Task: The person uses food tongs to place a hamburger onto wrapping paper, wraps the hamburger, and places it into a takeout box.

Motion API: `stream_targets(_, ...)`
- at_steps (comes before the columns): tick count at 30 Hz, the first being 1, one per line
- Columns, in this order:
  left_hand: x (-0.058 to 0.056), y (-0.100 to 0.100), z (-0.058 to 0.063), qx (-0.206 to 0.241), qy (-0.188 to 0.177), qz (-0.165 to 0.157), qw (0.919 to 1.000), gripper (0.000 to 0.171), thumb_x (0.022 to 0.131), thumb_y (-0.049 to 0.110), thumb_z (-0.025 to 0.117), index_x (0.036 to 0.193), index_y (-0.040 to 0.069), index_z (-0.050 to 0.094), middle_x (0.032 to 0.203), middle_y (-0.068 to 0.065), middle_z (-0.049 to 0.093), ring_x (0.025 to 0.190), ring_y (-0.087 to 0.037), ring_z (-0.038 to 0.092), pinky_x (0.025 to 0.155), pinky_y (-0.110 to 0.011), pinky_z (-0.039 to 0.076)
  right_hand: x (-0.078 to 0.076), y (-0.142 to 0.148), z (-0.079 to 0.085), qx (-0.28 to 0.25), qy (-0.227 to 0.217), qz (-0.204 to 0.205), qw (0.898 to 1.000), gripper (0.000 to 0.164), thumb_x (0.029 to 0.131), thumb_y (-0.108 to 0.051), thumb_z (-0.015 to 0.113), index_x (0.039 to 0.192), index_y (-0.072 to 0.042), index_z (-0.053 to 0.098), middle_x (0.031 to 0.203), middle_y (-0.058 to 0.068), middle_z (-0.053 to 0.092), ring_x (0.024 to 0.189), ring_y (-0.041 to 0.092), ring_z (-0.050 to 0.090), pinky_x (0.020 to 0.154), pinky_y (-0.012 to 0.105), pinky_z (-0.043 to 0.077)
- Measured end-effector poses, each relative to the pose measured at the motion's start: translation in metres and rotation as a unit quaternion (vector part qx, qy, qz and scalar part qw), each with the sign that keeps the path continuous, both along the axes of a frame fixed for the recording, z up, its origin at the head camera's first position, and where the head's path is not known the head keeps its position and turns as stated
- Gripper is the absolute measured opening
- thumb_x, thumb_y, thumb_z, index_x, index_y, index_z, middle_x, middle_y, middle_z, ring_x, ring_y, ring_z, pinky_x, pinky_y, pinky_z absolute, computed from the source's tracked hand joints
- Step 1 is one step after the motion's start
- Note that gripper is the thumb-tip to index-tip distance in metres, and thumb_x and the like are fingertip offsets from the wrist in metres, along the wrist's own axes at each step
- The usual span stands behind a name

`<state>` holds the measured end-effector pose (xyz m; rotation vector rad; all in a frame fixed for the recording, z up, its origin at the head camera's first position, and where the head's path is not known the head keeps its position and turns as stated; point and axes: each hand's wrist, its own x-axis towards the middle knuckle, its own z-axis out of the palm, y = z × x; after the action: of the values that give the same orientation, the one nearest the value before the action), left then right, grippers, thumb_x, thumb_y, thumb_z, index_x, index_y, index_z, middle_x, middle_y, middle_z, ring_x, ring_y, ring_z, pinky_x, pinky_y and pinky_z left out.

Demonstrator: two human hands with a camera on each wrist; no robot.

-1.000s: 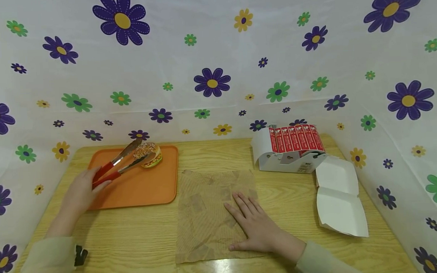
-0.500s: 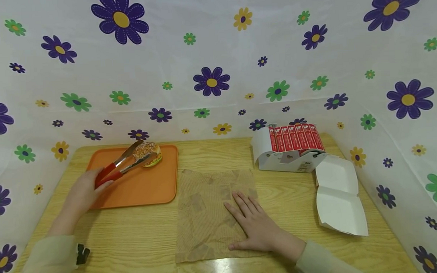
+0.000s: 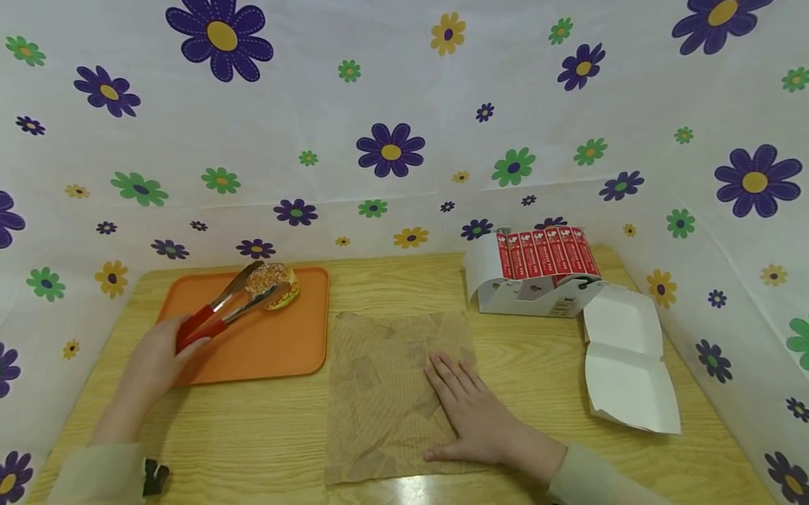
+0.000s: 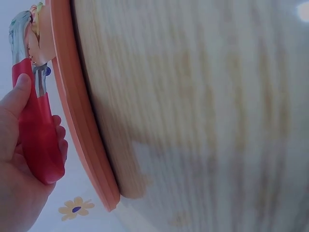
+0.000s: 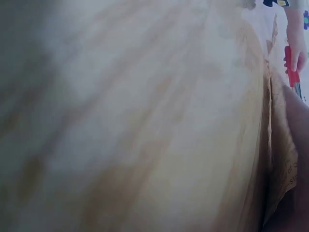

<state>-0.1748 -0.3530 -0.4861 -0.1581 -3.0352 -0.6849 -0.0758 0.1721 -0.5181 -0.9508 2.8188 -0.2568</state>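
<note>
My left hand (image 3: 155, 359) grips a pair of tongs (image 3: 202, 323) by their red handles; in the left wrist view the thumb and fingers wrap round the red grips (image 4: 41, 140). The metal arms of the tongs lie on either side of a burger (image 3: 269, 279) with a seeded bun and a green and yellow filling. It sits at the back right of an orange tray (image 3: 267, 354). My right hand (image 3: 473, 417) lies flat, fingers extended, on the right part of a brown printed paper sheet (image 3: 376, 402) in the middle of the table.
At the back right stands a white carton (image 3: 529, 300) holding a row of red packets (image 3: 545, 255). Beside it, an opened white clamshell box (image 3: 630, 386) lies near the right table edge. A flowered cloth (image 3: 398, 74) surrounds the wooden table (image 3: 251, 451).
The tongs have shifted slightly right and closer about the burger. On the paper, the right hand's index finger has drawn in beside the other fingers.
</note>
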Motion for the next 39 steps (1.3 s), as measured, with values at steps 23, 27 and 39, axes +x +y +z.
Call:
stream_targets(23, 0.038, 0.006, 0.009, -0.007, 0.082, -0.001, 0.9966, 0.057, 0.092, 0.016, 0.083, 0.134, -0.014, 0.057, 0.113, -0.039, 0.066, 0.091, -0.049, 0.061, 0.079, -0.068, 0.055, 0.0, 0.002, -0.002, -0.021, 0.008, 0.0, 1.0, 0.117, 0.093, -0.079, 0.058, 0.168, 0.002, 0.019, 0.178, 0.021, 0.014, 0.166, 0.036, 0.016, 0.135, 0.055, 0.022)
stream_targets(27, 0.047, 0.014, 0.021, -0.006, 0.106, -0.013, 0.9943, 0.056, 0.093, 0.017, 0.082, 0.135, -0.013, 0.058, 0.113, -0.038, 0.067, 0.094, -0.051, 0.063, 0.079, -0.069, 0.054, 0.0, 0.002, -0.001, -0.012, 0.021, 0.002, 1.0, 0.117, 0.092, -0.08, 0.057, 0.168, 0.002, 0.02, 0.178, 0.02, 0.015, 0.166, 0.035, 0.017, 0.135, 0.054, 0.023)
stream_targets(39, 0.072, 0.057, 0.044, 0.001, 0.197, -0.071, 0.9778, 0.069, 0.075, 0.004, 0.092, 0.136, -0.007, 0.061, 0.118, -0.03, 0.071, 0.106, -0.047, 0.065, 0.085, -0.068, 0.058, 0.001, 0.003, -0.004, -0.042, 0.019, -0.025, 0.999, 0.117, 0.088, -0.079, 0.065, 0.169, -0.004, 0.024, 0.177, 0.022, 0.018, 0.164, 0.04, 0.022, 0.133, 0.058, 0.025)
